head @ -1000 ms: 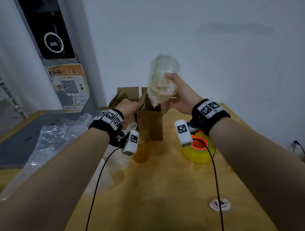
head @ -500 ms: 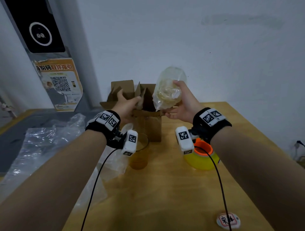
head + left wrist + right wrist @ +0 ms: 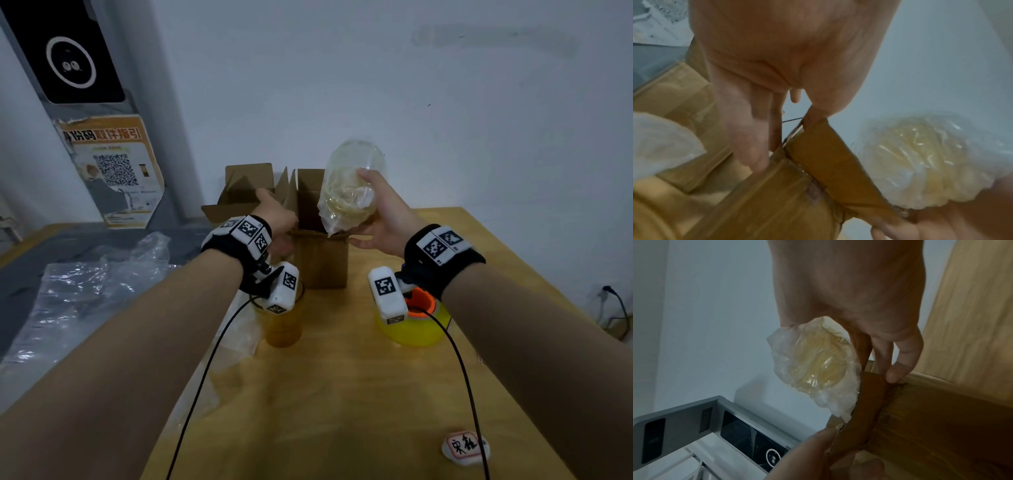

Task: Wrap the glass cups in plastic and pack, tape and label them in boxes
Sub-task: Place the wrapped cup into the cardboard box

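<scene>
Head: right hand [image 3: 383,212] grasps one plastic-wrapped cup [image 3: 349,192] over the open box [image 3: 322,260]; left hand [image 3: 277,219] on a flap, fingers hidden. One bare cup [image 3: 282,329], half hidden; one tape roll [image 3: 416,325] on counter [image 3: 342,394].
Left wrist: fingers [image 3: 748,138] straight on flap.
Right wrist: cup base only, blurred.

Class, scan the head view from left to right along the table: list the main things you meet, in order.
Crumpled plastic sheet → bare amber glass cup → open cardboard box → yellow tape roll → small label sticker.
</scene>
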A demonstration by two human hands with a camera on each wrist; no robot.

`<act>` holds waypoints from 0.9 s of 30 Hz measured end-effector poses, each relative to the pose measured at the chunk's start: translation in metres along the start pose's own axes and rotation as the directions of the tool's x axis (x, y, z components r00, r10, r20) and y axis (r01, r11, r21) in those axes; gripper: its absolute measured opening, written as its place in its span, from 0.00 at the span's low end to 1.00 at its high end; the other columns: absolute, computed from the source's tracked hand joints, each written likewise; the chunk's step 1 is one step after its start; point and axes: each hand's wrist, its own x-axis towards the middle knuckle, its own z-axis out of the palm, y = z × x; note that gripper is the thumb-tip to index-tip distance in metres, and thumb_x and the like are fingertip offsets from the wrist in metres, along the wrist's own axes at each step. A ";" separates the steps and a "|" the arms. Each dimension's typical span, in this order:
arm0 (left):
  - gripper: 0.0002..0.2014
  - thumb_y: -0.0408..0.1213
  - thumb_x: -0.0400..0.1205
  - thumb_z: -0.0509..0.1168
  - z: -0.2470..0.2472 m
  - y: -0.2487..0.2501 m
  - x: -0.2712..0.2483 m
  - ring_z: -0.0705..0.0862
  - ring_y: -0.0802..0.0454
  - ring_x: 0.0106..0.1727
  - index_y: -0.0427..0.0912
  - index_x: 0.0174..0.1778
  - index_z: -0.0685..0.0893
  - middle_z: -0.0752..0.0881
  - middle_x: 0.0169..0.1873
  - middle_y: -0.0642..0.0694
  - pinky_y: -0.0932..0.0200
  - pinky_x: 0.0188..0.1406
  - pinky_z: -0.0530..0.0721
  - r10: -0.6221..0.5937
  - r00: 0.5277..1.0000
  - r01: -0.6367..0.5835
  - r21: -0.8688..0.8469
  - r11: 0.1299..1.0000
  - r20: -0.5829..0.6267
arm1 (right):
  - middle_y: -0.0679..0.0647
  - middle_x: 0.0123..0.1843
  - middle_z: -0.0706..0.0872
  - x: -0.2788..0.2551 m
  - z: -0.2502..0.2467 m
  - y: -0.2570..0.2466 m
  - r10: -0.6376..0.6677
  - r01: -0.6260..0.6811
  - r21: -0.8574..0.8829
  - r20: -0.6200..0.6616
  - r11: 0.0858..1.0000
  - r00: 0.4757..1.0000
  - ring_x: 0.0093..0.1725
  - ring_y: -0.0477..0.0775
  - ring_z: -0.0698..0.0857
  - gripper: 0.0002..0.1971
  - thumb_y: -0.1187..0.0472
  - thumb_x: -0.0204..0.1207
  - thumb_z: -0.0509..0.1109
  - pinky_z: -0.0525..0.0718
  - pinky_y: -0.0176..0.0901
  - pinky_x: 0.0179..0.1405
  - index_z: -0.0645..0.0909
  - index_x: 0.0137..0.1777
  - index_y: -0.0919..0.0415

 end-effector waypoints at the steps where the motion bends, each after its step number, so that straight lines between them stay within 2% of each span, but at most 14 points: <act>1: 0.34 0.33 0.85 0.67 0.002 -0.002 0.001 0.91 0.29 0.50 0.45 0.83 0.55 0.82 0.61 0.31 0.31 0.50 0.92 -0.004 1.000 0.004 -0.020 1.000 -0.018 | 0.55 0.65 0.91 0.000 -0.001 0.002 0.004 -0.004 0.000 -0.007 1.000 1.000 0.61 0.62 0.92 0.33 0.30 0.72 0.73 0.86 0.60 0.61 0.80 0.72 0.48; 3: 0.21 0.33 0.86 0.64 0.005 -0.005 0.001 0.91 0.31 0.50 0.30 0.74 0.72 0.86 0.56 0.32 0.34 0.51 0.92 0.008 0.998 -0.012 -0.070 0.997 -0.061 | 0.55 0.66 0.91 -0.002 -0.003 0.005 0.006 -0.006 0.003 -0.014 1.000 1.000 0.60 0.61 0.92 0.34 0.30 0.72 0.73 0.87 0.57 0.58 0.80 0.73 0.49; 5: 0.16 0.29 0.87 0.61 0.009 -0.005 -0.006 0.90 0.37 0.48 0.25 0.69 0.78 0.86 0.52 0.36 0.41 0.49 0.94 0.015 0.998 -0.024 -0.147 0.989 -0.061 | 0.56 0.66 0.91 -0.004 -0.005 0.006 0.001 -0.001 0.015 -0.006 1.000 1.000 0.59 0.61 0.93 0.35 0.30 0.73 0.72 0.88 0.56 0.59 0.80 0.74 0.51; 8: 0.19 0.25 0.88 0.59 0.015 -0.004 -0.014 0.87 0.42 0.49 0.25 0.75 0.75 0.82 0.52 0.37 0.49 0.46 0.94 0.033 0.999 -0.044 -0.297 0.954 -0.041 | 0.59 0.66 0.91 -0.011 -0.011 0.004 -0.014 0.014 0.028 -0.006 1.000 1.000 0.57 0.64 0.94 0.35 0.32 0.73 0.74 0.90 0.58 0.63 0.80 0.74 0.53; 11: 0.10 0.28 0.91 0.59 0.016 0.003 -0.026 0.86 0.44 0.49 0.38 0.66 0.76 0.82 0.49 0.42 0.52 0.46 0.93 -0.005 0.999 -0.018 -0.472 0.881 -0.047 | 0.58 0.65 0.91 -0.025 -0.017 -0.001 -0.008 0.009 0.008 -0.032 1.000 0.999 0.55 0.65 0.94 0.35 0.31 0.72 0.74 0.91 0.51 0.48 0.79 0.73 0.51; 12: 0.09 0.30 0.91 0.60 0.014 0.006 -0.034 0.86 0.45 0.48 0.42 0.66 0.76 0.82 0.53 0.41 0.55 0.40 0.92 -0.044 0.999 0.021 -0.535 0.845 -0.030 | 0.57 0.64 0.91 -0.030 -0.019 -0.002 -0.008 0.008 0.012 -0.035 1.000 0.999 0.55 0.64 0.94 0.34 0.31 0.72 0.73 0.89 0.47 0.42 0.80 0.73 0.51; 14: 0.14 0.32 0.91 0.61 0.013 0.010 -0.046 0.87 0.45 0.47 0.41 0.73 0.78 0.84 0.66 0.37 0.61 0.25 0.87 -0.052 0.998 0.054 -0.623 0.780 0.021 | 0.57 0.63 0.92 -0.039 -0.022 -0.004 -0.018 0.019 0.032 -0.040 0.999 0.999 0.51 0.60 0.94 0.32 0.34 0.74 0.73 0.84 0.43 0.34 0.81 0.72 0.52; 15: 0.18 0.32 0.91 0.60 0.012 0.012 -0.052 0.89 0.43 0.52 0.38 0.78 0.76 0.82 0.72 0.35 0.63 0.22 0.86 -0.030 0.999 0.051 -0.645 0.763 0.043 | 0.58 0.64 0.92 -0.044 -0.023 -0.005 -0.026 0.028 0.043 -0.043 0.999 0.999 0.49 0.59 0.94 0.32 0.35 0.74 0.74 0.82 0.43 0.32 0.82 0.72 0.53; 17: 0.21 0.31 0.91 0.60 0.010 0.015 -0.065 0.87 0.38 0.66 0.34 0.81 0.72 0.78 0.78 0.33 0.61 0.22 0.88 -0.022 0.995 0.089 -0.714 0.694 0.102 | 0.60 0.65 0.92 -0.055 -0.025 -0.008 -0.039 0.043 0.074 -0.052 0.996 0.998 0.51 0.60 0.93 0.33 0.37 0.73 0.76 0.85 0.44 0.35 0.82 0.73 0.55; 19: 0.21 0.32 0.91 0.62 0.005 0.018 -0.081 0.88 0.35 0.58 0.36 0.82 0.73 0.75 0.80 0.33 0.55 0.21 0.89 -0.039 0.981 0.174 -0.784 0.596 0.188 | 0.60 0.65 0.91 -0.067 -0.026 -0.010 -0.057 0.065 0.132 -0.064 0.989 0.996 0.58 0.62 0.93 0.33 0.40 0.73 0.78 0.91 0.52 0.48 0.81 0.74 0.55; 21: 0.20 0.34 0.91 0.63 -0.001 0.021 -0.093 0.89 0.36 0.47 0.36 0.80 0.75 0.74 0.81 0.33 0.51 0.22 0.90 -0.022 0.967 0.220 -0.792 0.570 0.253 | 0.61 0.65 0.91 -0.081 -0.029 -0.011 -0.090 0.100 0.185 -0.067 0.978 0.994 0.60 0.64 0.93 0.28 0.45 0.75 0.79 0.92 0.63 0.58 0.81 0.71 0.56; 22: 0.21 0.35 0.91 0.62 -0.003 0.021 -0.100 0.89 0.35 0.46 0.36 0.80 0.75 0.74 0.82 0.34 0.49 0.24 0.91 -0.013 0.958 0.245 -0.794 0.556 0.287 | 0.62 0.64 0.91 -0.087 -0.030 -0.011 -0.106 0.115 0.193 -0.058 0.974 0.993 0.60 0.64 0.93 0.25 0.47 0.76 0.79 0.91 0.66 0.59 0.82 0.69 0.56; 26: 0.22 0.38 0.93 0.59 -0.008 0.020 -0.131 0.85 0.30 0.64 0.32 0.81 0.72 0.72 0.81 0.32 0.48 0.50 0.93 0.053 0.936 0.276 -0.818 0.505 0.348 | 0.61 0.62 0.93 -0.116 -0.030 -0.010 -0.144 0.145 0.170 -0.019 0.975 0.989 0.60 0.65 0.92 0.23 0.49 0.78 0.79 0.91 0.67 0.60 0.82 0.69 0.56; 27: 0.21 0.37 0.93 0.58 -0.008 0.019 -0.139 0.83 0.31 0.66 0.32 0.81 0.71 0.74 0.80 0.31 0.47 0.52 0.93 0.077 0.939 0.255 -0.829 0.498 0.335 | 0.61 0.62 0.93 -0.123 -0.028 -0.010 -0.146 0.146 0.165 -0.011 0.975 0.989 0.61 0.65 0.92 0.24 0.49 0.78 0.79 0.91 0.67 0.60 0.82 0.70 0.57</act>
